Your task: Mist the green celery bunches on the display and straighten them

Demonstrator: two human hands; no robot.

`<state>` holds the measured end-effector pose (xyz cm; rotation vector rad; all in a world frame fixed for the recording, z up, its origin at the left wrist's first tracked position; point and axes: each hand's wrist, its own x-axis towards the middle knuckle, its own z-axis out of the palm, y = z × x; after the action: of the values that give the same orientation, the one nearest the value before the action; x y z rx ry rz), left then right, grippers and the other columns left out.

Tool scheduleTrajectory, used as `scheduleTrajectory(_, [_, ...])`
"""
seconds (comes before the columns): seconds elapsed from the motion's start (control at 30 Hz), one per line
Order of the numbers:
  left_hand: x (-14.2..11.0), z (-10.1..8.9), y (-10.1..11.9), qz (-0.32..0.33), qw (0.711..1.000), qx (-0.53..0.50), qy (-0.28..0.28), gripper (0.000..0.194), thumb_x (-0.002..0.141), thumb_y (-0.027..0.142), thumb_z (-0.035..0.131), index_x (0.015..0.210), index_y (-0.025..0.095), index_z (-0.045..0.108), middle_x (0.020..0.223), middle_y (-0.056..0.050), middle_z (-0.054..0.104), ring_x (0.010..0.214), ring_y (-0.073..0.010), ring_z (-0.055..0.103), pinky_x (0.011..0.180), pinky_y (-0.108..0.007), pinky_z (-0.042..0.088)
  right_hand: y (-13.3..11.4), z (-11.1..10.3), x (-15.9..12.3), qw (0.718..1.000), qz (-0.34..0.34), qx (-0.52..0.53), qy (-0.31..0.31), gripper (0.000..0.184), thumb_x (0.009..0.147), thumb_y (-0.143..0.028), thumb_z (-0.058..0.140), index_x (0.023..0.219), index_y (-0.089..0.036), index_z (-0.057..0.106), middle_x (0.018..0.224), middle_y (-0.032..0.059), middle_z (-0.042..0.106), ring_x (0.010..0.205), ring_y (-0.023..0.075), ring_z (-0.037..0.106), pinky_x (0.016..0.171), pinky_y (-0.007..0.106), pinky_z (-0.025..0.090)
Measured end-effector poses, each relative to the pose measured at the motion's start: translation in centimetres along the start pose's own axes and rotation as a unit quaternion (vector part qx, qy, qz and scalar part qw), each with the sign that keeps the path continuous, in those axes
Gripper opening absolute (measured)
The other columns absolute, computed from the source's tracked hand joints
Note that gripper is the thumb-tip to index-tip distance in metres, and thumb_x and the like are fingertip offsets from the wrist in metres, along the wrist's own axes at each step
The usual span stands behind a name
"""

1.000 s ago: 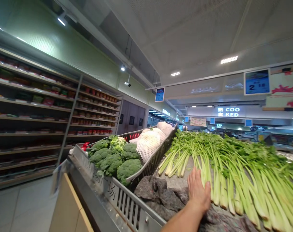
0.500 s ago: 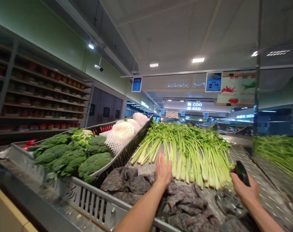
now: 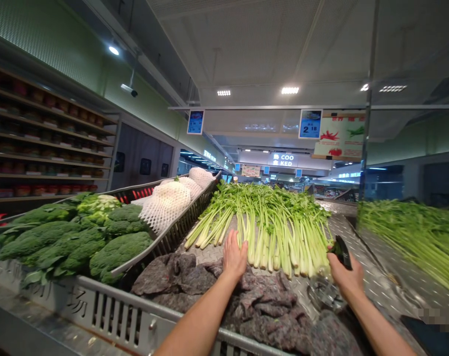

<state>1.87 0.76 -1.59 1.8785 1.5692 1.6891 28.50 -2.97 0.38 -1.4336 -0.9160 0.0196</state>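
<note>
Celery (image 3: 265, 227) lies in a wide row on a textured metal surface, its pale stalk ends toward me and its leaves at the back. My left hand (image 3: 234, 254) is at the near ends of the stalks, fingers stretched out and holding nothing. Whether it touches the celery I cannot tell. At the right end of the row, my right hand (image 3: 345, 274) is closed around a spray bottle (image 3: 324, 291) with a black trigger head and a clear body. A crumpled dark grey cloth (image 3: 265, 301) lies beneath my forearms, partly hidden by the left one.
On the left, broccoli (image 3: 120, 249) fills a grey crate (image 3: 109, 311). Behind it are white net-wrapped vegetables (image 3: 168, 200) in a dark crate. A mirror panel (image 3: 409, 183) stands at the right. A dark flat object (image 3: 428, 336) lies at the lower right.
My view has turned slightly right, so the display appears further left. Both hands keep nearly the same places by the celery, and the right still holds the spray bottle.
</note>
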Motion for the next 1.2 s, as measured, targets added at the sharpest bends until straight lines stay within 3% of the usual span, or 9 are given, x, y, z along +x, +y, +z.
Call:
scheduleTrajectory(0.6, [-0.03, 0.0, -0.03, 0.004, 1.0, 0.01, -0.009, 0.05, 0.078, 0.034, 0.034, 0.121, 0.007, 0.037, 0.134, -0.016, 0.031, 0.125, -0.0226, 0.025, 0.102, -0.04, 0.021, 0.29, 0.27, 0.06, 1.0, -0.024, 0.018, 0.007, 0.04, 0.058, -0.033, 0.051, 0.095, -0.018, 0.062, 0.077, 0.0021, 0.06, 0.073, 0.019, 0.053, 0.066, 0.027, 0.038])
scheduleTrajectory(0.8, [0.05, 0.0, -0.05, 0.006, 1.0, 0.01, -0.013, 0.051, 0.078, 0.034, 0.033, 0.122, 0.008, 0.036, 0.134, -0.014, 0.031, 0.126, -0.0212, 0.024, 0.103, -0.037, 0.019, -0.49, -0.14, -0.25, 1.0, 0.001, 0.012, -0.002, 0.036, 0.059, -0.032, 0.05, 0.089, -0.018, 0.063, 0.072, 0.0013, 0.059, 0.07, 0.018, 0.053, 0.062, 0.025, 0.038])
scheduleTrajectory(1.2, [0.03, -0.15, 0.27, 0.013, 0.999, 0.021, -0.021, 0.051, 0.079, 0.034, 0.031, 0.123, 0.007, 0.034, 0.135, -0.015, 0.029, 0.126, -0.0224, 0.024, 0.103, -0.04, 0.02, -0.07, 0.16, -0.16, 0.999, -0.042, 0.028, 0.001, 0.038, 0.058, -0.033, 0.05, 0.089, -0.014, 0.062, 0.068, 0.0012, 0.057, 0.062, 0.0157, 0.05, 0.058, 0.024, 0.037])
